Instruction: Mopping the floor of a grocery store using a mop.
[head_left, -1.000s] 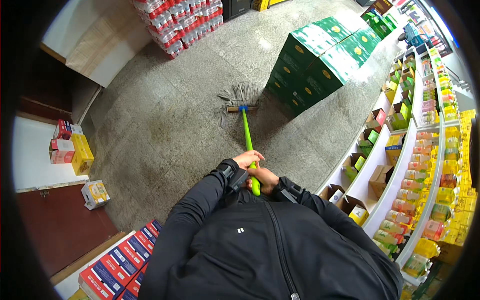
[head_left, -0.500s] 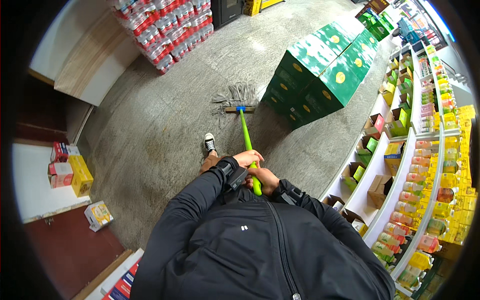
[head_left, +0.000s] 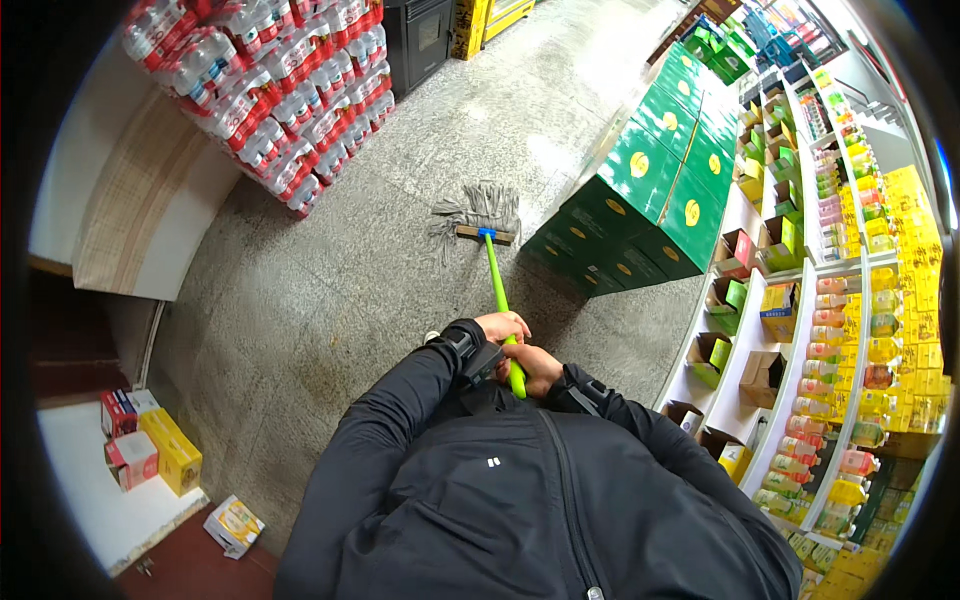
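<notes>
A mop [head_left: 497, 275] with a bright green handle slants away from my body, its grey string head spread on the floor beyond a wooden bar with a blue joint. My left hand [head_left: 502, 326] is wrapped round the handle. Just below it, my right hand [head_left: 537, 370] grips the same handle near its end. The mop head lies close to the left side of a stack of green cartons [head_left: 640, 190]. Dark sleeves and wrist-worn devices cover both wrists.
Red-labelled bottle packs [head_left: 290, 110] are piled at the far left. Along the right runs a white shelf [head_left: 790, 370] of drinks and open boxes. Small boxes [head_left: 170, 450] sit on a white surface at the left, above a brown cabinet. Grey floor [head_left: 300, 320] spreads between.
The bottle packs and green cartons now appear nearer and lower in view. Both hands keep hold of the mop, whose head stays ahead of me. My shoe has mostly gone out of sight.
</notes>
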